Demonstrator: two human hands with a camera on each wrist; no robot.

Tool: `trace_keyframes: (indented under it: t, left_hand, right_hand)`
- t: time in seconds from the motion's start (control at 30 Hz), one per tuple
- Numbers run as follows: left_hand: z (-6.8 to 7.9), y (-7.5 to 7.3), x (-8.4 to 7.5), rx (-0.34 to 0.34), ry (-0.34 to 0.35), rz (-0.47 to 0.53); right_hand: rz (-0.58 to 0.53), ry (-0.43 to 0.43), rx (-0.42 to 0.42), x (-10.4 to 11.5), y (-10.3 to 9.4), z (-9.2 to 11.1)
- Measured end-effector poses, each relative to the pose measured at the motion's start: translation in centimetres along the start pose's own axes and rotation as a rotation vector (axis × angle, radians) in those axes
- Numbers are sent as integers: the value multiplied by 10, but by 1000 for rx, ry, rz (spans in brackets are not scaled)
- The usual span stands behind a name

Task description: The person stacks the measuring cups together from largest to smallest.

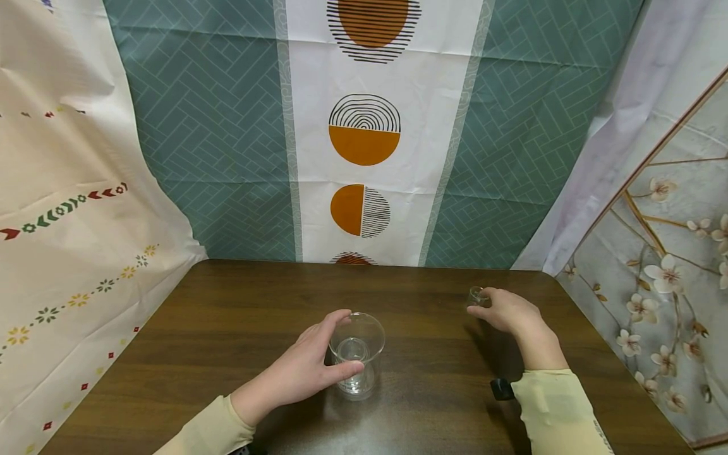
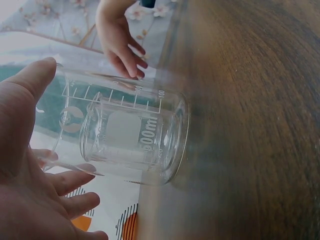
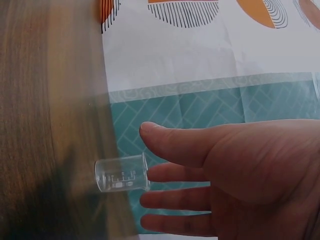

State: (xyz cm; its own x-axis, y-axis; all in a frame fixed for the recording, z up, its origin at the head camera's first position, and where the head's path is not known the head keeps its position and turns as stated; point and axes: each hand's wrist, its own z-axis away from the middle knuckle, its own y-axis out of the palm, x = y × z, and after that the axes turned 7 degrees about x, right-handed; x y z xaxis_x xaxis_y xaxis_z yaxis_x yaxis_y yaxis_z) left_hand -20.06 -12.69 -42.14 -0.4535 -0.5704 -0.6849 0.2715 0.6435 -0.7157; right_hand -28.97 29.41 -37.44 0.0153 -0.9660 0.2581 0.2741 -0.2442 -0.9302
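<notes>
Nearest the camera, the left hand (image 1: pixel 304 370) has its thumb and fingers spread on either side of the rim of a large, clear glass beaker (image 1: pixel 371 363) with white markings, standing on the dark brown wooden table (image 1: pixel 423 373) with a smaller clear glass beaker (image 2: pixel 125 134) nested inside it. Well apart to the right, the right hand (image 1: pixel 514 314) extends its fingers, parted, just beside a tiny clear glass beaker (image 3: pixel 121 174) upright on the table; whether they touch it, I cannot tell.
</notes>
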Motion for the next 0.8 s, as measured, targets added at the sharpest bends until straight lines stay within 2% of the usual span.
trace_keyframes:
  t: [0.8]
  left_hand:
    - [0, 0, 0, 3, 3, -3]
  right_hand:
    - [-35, 2, -15, -5, 5, -7]
